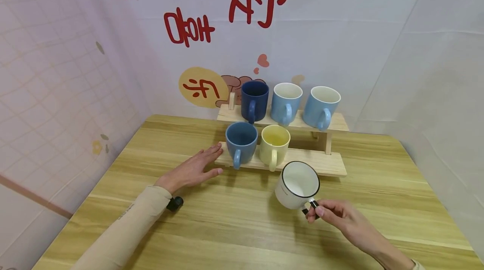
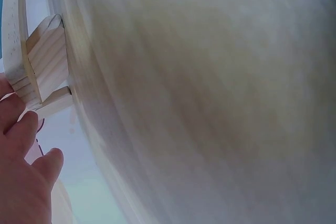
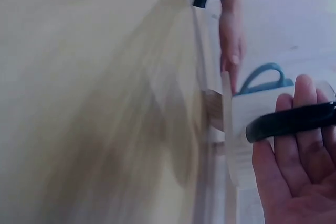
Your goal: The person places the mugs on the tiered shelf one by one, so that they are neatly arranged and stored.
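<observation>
My right hand (image 1: 344,219) pinches the black handle (image 3: 291,122) of a white enamel-style mug (image 1: 289,196) with a black rim. The mug is tilted and held above the table, just in front of the rack's lower shelf. My left hand (image 1: 193,169) has its fingers extended, and the fingertips touch the left end of the two-tier wooden rack (image 1: 321,163). In the left wrist view those fingers lie against the rack's wooden edge (image 2: 14,77). On the lower shelf stand a medium-blue mug (image 1: 245,152) and, right of it, a pale yellow mug (image 1: 267,152).
The upper shelf (image 1: 342,125) carries a dark blue mug (image 1: 247,100) and two light blue mugs, one in the middle (image 1: 280,104) and one at the right (image 1: 314,110). Behind the wood-grain table (image 1: 227,232) hangs a printed white wall cloth (image 1: 321,43).
</observation>
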A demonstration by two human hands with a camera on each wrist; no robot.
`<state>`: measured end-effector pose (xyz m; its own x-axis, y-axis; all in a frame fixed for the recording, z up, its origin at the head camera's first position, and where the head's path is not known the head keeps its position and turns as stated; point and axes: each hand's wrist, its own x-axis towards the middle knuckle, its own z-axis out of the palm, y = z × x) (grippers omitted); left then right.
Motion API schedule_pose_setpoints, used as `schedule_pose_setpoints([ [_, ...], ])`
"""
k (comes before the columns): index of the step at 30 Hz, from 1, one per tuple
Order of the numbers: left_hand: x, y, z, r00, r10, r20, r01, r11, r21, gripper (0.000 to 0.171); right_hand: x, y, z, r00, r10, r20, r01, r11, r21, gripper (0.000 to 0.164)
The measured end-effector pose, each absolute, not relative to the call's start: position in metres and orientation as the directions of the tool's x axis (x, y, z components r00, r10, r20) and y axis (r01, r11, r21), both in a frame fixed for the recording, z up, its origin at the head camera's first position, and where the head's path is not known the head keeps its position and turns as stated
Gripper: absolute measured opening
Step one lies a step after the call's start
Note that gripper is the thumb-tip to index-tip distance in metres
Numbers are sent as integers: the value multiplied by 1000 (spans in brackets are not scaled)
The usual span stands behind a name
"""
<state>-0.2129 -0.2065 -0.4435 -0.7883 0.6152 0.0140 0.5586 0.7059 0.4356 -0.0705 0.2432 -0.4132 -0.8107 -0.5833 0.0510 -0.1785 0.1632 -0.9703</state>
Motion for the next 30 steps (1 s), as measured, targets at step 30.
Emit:
schedule_pose_setpoints([
  [30, -214, -204, -446, -801, 599, 6, 536, 713, 452, 76, -124, 216, -401, -983, -148, 109, -140, 221, -965, 44],
])
